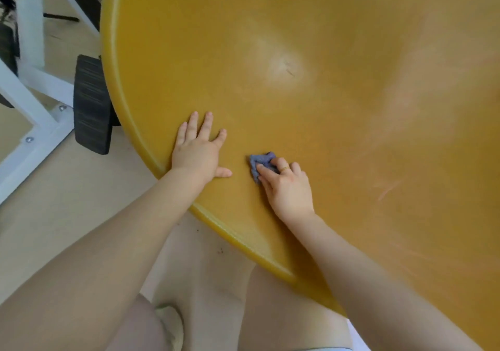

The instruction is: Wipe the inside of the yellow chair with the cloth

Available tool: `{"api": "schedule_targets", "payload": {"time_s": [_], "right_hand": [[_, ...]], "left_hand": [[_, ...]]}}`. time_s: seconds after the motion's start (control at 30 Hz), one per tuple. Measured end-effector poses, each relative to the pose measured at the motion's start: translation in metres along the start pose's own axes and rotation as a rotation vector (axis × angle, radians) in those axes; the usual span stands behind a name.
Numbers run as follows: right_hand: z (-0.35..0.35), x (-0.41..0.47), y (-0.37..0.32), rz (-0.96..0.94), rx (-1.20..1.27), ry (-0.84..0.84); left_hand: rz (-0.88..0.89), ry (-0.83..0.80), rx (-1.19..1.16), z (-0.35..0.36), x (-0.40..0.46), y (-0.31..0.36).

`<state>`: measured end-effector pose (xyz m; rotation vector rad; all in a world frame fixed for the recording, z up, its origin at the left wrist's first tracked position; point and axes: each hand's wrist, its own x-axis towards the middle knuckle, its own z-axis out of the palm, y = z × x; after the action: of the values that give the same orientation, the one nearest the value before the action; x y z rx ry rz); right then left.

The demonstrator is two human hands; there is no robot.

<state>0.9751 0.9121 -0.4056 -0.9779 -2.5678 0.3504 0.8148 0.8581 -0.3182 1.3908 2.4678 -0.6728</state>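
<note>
— Right hand (286, 185) presses a small bunched blue cloth (262, 164) on the inner surface of the yellow chair (338, 101), with the fingers curled over it, close to the near rim. Do you see the other one?

— Yes. Her left hand (198, 151) lies flat on the shell just beside the rim, fingers straight and spread, holding nothing. I think it steadies the chair.

— What can go wrong from here?

— Most of the bowl looks not yet wiped, and it is deep. To reach the pale worn spot (285, 67) in the middle she must lean far, so the chair can tip or slide on the floor (40, 231) if the flat hand lifts.

— And the cloth?

— It is small and crumpled. With strong pressure the fingers can slip off it and rub the plastic directly, and streaks will stay.
</note>
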Motion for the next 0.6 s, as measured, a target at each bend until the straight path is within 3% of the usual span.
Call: {"api": "schedule_targets", "payload": {"time_s": [0.07,0.17,0.3,0.47,0.6], "right_hand": [[0.002,0.013,0.021,0.022,-0.109,0.005],[-0.001,0.033,0.047,0.29,-0.179,-0.052],[-0.004,0.039,0.032,0.473,-0.125,-0.047],[-0.003,-0.005,-0.018,0.463,0.046,0.076],[-0.014,-0.043,-0.041,0.385,0.147,0.021]], "left_hand": [[0.011,-0.002,0.015,0.001,0.002,0.0],[0.043,-0.004,0.052,0.001,0.003,0.002],[0.124,-0.02,0.111,-0.003,0.01,0.002],[0.232,-0.017,0.144,-0.005,0.019,0.003],[0.405,-0.018,0.115,-0.003,0.019,0.009]]}}
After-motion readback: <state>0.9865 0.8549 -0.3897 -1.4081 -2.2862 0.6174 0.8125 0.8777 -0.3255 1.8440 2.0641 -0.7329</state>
